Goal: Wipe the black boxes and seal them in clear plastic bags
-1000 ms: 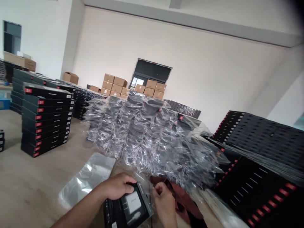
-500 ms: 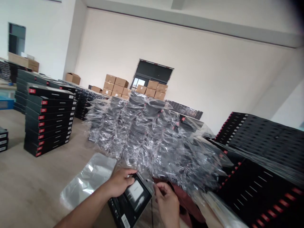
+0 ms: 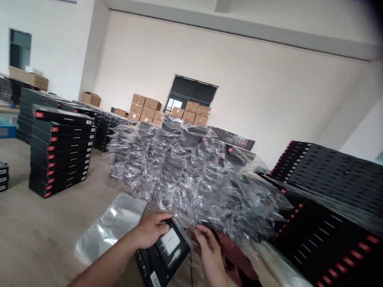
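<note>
My left hand [image 3: 149, 230] grips a black retail box [image 3: 163, 255] at its upper left edge, and a white charger [image 3: 170, 242] shows through the box's window. My right hand [image 3: 208, 247] pinches the edge of clear plastic film [image 3: 187, 227] beside the box, just above a crumpled brown cloth [image 3: 230, 255]. A flat, silvery clear bag [image 3: 110, 225] lies on the table left of my left hand. A large heap of bagged black boxes [image 3: 185, 175] rises directly beyond both hands.
A stack of black boxes with red labels [image 3: 60, 155] stands on the pale wooden table at left. More black boxes [image 3: 323, 227] lie in rows at right. Cardboard cartons [image 3: 143, 107] are piled at the back against a white wall.
The box has shifted right and tilted slightly under my left hand. My right hand has risen toward the film, and the view has moved only a little.
</note>
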Action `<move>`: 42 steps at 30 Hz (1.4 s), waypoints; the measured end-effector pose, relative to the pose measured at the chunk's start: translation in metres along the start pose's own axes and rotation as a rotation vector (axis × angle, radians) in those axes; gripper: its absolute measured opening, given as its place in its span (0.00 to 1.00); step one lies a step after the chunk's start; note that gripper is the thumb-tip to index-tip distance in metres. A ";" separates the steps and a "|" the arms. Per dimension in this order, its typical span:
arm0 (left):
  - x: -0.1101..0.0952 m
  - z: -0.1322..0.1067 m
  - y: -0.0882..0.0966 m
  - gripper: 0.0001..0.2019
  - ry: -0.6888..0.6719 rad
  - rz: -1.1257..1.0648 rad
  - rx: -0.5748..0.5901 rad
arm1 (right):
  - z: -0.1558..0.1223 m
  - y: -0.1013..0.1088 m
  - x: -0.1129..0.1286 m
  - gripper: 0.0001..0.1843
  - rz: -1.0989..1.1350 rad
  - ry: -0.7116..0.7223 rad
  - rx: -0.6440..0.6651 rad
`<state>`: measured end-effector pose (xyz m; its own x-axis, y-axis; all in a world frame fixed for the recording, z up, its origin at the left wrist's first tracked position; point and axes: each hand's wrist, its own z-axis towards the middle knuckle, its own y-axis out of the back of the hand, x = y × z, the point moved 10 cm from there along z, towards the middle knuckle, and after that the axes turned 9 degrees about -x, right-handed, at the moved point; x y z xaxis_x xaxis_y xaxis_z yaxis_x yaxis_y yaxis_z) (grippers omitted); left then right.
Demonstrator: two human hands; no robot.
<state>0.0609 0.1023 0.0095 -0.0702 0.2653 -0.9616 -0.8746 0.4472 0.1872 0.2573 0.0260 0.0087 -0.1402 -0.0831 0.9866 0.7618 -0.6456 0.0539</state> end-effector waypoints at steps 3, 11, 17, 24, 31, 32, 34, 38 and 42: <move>0.000 -0.006 -0.009 0.25 0.017 0.036 0.096 | 0.001 -0.001 0.001 0.28 0.001 0.062 -0.019; -0.005 -0.023 -0.024 0.24 0.059 0.105 0.300 | -0.003 0.011 0.018 0.13 -0.571 0.345 -0.130; -0.009 -0.025 -0.021 0.24 0.072 0.100 0.315 | -0.004 0.003 0.019 0.11 -0.617 0.404 -0.052; -0.007 -0.022 -0.018 0.24 0.055 0.061 0.288 | -0.006 0.010 0.034 0.14 -0.477 0.449 -0.124; 0.009 -0.008 -0.009 0.25 0.099 0.015 0.141 | -0.012 0.017 0.049 0.19 -0.610 0.574 -0.219; 0.010 -0.007 -0.009 0.25 0.101 -0.009 0.128 | -0.014 0.015 0.051 0.20 -0.631 0.589 -0.210; 0.011 -0.004 -0.007 0.25 0.093 -0.050 0.095 | -0.017 0.010 0.052 0.20 -0.651 0.590 -0.168; 0.004 0.001 0.000 0.25 0.030 -0.058 0.009 | -0.019 -0.001 0.052 0.18 -0.608 0.533 -0.087; -0.002 0.001 0.009 0.25 -0.004 -0.009 -0.088 | -0.017 -0.005 0.049 0.14 -0.497 0.454 -0.050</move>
<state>0.0539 0.1068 0.0136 -0.0602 0.2645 -0.9625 -0.9139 0.3732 0.1597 0.2359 0.0123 0.0547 -0.7268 -0.0712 0.6832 0.5096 -0.7228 0.4668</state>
